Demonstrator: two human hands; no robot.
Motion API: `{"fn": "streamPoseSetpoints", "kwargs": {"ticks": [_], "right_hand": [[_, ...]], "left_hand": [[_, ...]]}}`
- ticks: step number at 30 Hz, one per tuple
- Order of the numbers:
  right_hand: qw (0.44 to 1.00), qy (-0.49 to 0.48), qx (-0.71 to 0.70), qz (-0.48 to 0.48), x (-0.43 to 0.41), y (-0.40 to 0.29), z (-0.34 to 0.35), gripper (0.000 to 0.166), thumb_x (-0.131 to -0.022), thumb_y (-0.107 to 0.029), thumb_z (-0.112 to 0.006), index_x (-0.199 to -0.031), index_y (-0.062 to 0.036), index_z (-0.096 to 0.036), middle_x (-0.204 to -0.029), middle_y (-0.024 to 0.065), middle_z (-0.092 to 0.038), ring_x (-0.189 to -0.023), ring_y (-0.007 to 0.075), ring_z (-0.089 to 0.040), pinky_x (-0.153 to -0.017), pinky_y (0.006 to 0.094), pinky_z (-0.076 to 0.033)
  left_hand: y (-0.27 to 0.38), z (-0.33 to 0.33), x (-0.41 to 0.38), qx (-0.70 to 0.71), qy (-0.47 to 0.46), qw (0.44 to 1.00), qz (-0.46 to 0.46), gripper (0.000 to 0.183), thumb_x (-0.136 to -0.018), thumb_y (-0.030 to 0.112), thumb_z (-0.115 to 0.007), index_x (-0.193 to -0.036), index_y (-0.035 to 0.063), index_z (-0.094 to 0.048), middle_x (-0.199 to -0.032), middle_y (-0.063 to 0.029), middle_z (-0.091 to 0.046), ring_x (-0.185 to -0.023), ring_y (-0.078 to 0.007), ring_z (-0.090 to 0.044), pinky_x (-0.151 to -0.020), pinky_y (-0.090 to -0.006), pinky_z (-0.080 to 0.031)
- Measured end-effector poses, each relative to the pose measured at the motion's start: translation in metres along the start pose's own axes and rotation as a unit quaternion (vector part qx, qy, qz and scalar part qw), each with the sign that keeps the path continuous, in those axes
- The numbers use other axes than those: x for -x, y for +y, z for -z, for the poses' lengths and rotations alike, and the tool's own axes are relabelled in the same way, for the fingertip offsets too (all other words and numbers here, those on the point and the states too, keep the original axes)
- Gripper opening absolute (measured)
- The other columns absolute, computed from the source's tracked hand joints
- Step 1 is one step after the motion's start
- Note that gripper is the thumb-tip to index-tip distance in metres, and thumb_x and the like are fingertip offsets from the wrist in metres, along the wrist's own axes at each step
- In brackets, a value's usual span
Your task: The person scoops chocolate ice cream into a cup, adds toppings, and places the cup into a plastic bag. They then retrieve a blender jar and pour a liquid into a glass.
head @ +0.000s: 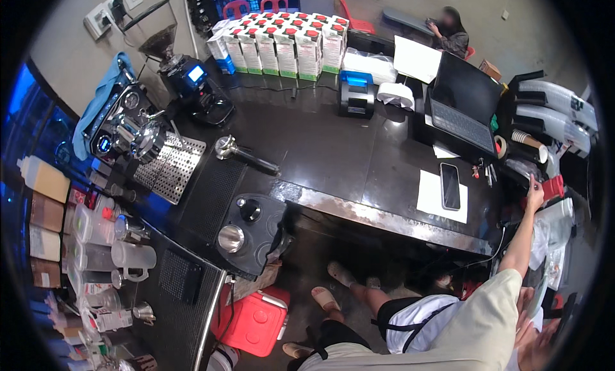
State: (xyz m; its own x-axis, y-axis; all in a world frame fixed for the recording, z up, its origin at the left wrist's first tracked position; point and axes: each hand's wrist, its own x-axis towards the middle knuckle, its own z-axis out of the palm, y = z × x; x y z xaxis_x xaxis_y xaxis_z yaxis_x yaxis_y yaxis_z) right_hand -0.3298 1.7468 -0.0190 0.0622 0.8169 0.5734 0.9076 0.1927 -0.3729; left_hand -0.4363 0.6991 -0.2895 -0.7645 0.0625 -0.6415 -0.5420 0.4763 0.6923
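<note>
My right hand (535, 195) reaches far out to the right, at the edge of a red plastic object (553, 187); whether the fingers grip it is unclear. My left hand is out of view. Near the right hand lie stacked paper cups (528, 143), clear plastic packaging and a roll of tape (500, 147). A smartphone (450, 186) rests on a white paper sheet (427, 198) on the dark counter. Behind it stands a laptop (463, 123) with a dark screen. A portafilter (245, 155) lies on the counter's left part, beside the espresso machine (129, 131).
A co-worker in white (418, 318) stands close beside me; other hands (526, 330) show at lower right. Along the counter are a coffee grinder (187, 83), many cartons (288, 51) and a receipt printer (356, 95). A red cooler (254, 323) sits on the floor. Someone sits farther back (451, 35).
</note>
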Motion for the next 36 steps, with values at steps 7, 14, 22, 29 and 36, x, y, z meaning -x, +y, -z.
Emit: {"fn": "streamPoseSetpoints", "kwargs": {"ticks": [7,14,22,29,36], "right_hand": [[0.983,-0.029,0.180,-0.003,0.048,-0.061,-0.024,0.033,-0.099,-0.041,-0.052,-0.119,-0.0220,-0.070,-0.114,0.0136,-0.072,-0.104,0.0393,-0.068,-0.082,0.0551,-0.055],[0.987,0.146,0.063,0.015,0.021,-0.052,-0.002,0.031,-0.095,-0.047,-0.061,-0.103,-0.0186,-0.071,-0.097,0.0123,-0.074,-0.090,0.0385,-0.070,-0.074,0.0514,-0.054],[0.912,0.141,-0.321,0.211,0.222,-0.242,0.079,0.026,-0.083,-0.032,-0.077,-0.101,-0.0137,-0.074,-0.090,0.0099,-0.074,-0.084,0.0307,-0.070,-0.071,0.0450,-0.055],[0.433,-0.526,-0.567,0.463,0.481,-0.380,0.212,0.027,-0.075,-0.020,-0.084,-0.098,-0.0084,-0.075,-0.096,0.0062,-0.075,-0.086,0.0203,-0.068,-0.077,0.0372,-0.055],[0.036,-0.808,-0.338,0.482,0.681,-0.409,0.409,0.033,-0.076,-0.021,-0.088,-0.099,-0.0030,-0.074,-0.092,0.0037,-0.071,-0.094,0.0166,-0.064,-0.086,0.0320,-0.052]], "left_hand": [[-0.041,-0.003,0.091,-0.009,0.075,0.996,-0.043,0.020,-0.095,0.023,-0.064,-0.108,0.0085,-0.065,-0.096,-0.0082,-0.065,-0.083,-0.0253,-0.062,-0.071,-0.0368,-0.052],[-0.082,0.000,0.100,-0.101,0.039,0.984,-0.144,0.034,-0.086,0.012,-0.071,-0.119,0.0052,-0.065,-0.109,-0.0164,-0.064,-0.098,-0.0370,-0.063,-0.083,-0.0438,-0.054],[-0.008,0.046,0.114,-0.108,0.088,0.990,0.019,0.030,-0.093,0.031,-0.060,-0.097,0.0032,-0.070,-0.094,-0.0169,-0.070,-0.085,-0.0303,-0.067,-0.076,-0.0450,-0.053],[0.174,0.063,0.154,0.249,0.074,0.925,-0.276,0.021,-0.102,0.015,-0.061,-0.121,0.0064,-0.061,-0.105,-0.0005,-0.063,-0.099,-0.0131,-0.060,-0.091,-0.0295,-0.049],[0.234,0.092,0.197,0.555,0.038,0.721,-0.413,0.086,-0.090,0.014,-0.075,-0.157,0.0060,-0.020,-0.136,-0.0177,-0.053,-0.120,-0.0230,-0.058,-0.103,-0.0403,-0.047]]}}
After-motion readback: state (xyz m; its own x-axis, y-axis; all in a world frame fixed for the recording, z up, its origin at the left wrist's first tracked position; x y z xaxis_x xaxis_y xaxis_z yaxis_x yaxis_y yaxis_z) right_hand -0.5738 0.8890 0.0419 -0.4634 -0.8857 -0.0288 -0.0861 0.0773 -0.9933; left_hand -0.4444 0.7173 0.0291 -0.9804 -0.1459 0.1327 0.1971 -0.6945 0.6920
